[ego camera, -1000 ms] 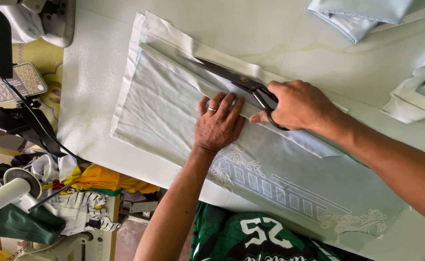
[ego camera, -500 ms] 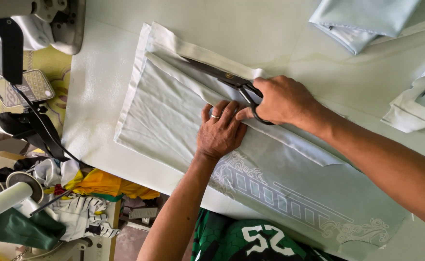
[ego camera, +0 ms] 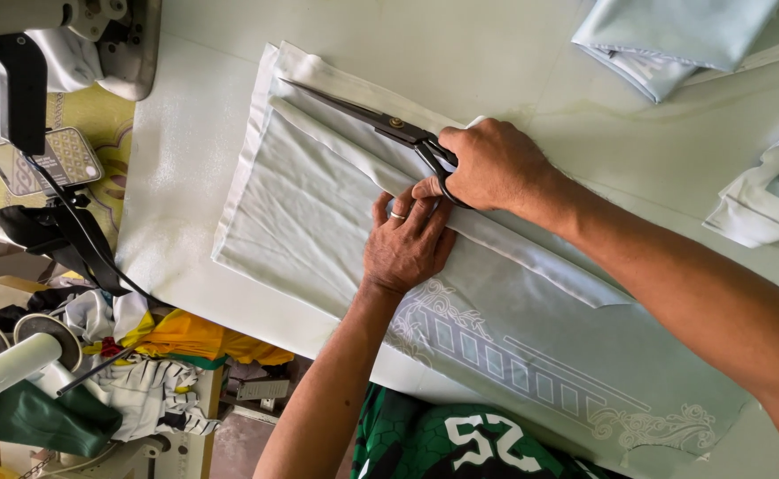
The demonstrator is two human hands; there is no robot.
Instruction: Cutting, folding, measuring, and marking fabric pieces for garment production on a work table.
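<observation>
A pale grey-green fabric piece (ego camera: 309, 222) with a white printed border lies flat on the white table (ego camera: 185, 231). My right hand (ego camera: 491, 164) grips black scissors (ego camera: 380, 120), whose long blades lie along the fabric's upper edge and point toward the far corner. My left hand (ego camera: 407, 244) presses palm-down on the fabric just beside the scissor handles, fingers spread, a ring on one finger. A cut strip of the fabric runs along the top edge.
Folded pale fabric pieces (ego camera: 673, 40) lie at the top right, and more (ego camera: 762, 204) at the right edge. A sewing machine (ego camera: 79, 44) stands at the top left. Thread spools (ego camera: 12, 364) and coloured cloth scraps (ego camera: 176, 341) crowd the lower left.
The scissors and my right hand have advanced along the fabric's upper edge toward its far corner. My left hand followed, still flat on the fabric.
</observation>
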